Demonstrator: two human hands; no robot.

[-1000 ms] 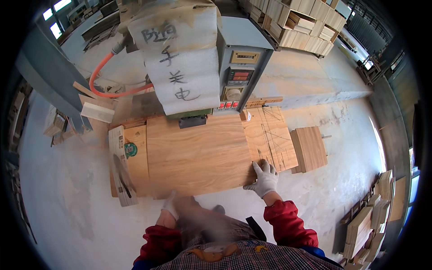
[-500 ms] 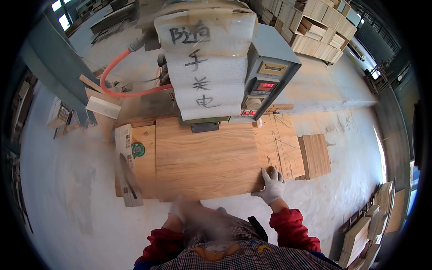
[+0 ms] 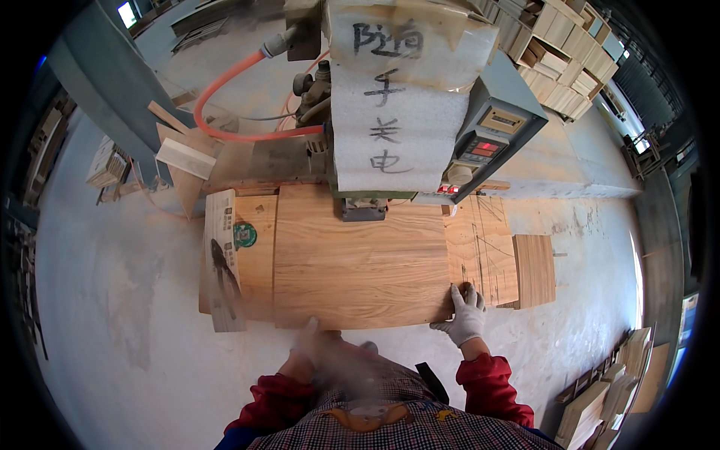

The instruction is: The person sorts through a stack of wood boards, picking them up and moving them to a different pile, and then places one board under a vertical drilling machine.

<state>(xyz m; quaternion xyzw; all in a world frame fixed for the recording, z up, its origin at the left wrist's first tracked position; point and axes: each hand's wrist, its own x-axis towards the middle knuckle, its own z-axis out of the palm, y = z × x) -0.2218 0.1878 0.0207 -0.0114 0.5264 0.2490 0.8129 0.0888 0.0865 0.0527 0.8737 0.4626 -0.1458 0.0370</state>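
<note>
A wide wood-grain board [image 3: 360,270] lies flat on the worktop under the head of a machine [image 3: 364,209]. At the board's near right corner is my right hand [image 3: 466,321] in a pale glove, its thumb along the near edge and its fingers bent over the right side. My left hand [image 3: 306,346] is at the near edge, left of the middle. A smear blurs most of it, so its fingers cannot be made out clearly. Pliers [image 3: 223,262] rest on a pale printed strip [image 3: 220,202] left of the board.
The machine carries a hand-lettered white sheet [image 3: 394,127], a grey control box [image 3: 491,124] with red displays and an orange hose [image 3: 206,97]. Wood pieces [image 3: 534,270] are stacked to the right. A grey pillar [image 3: 105,82] stands at the far left; more boards [image 3: 600,405] lie at lower right.
The view has shifted, so the machine and worktop sit further right in the picture. My right hand stays at the board's corner. My left hand appears slightly closer to the near edge.
</note>
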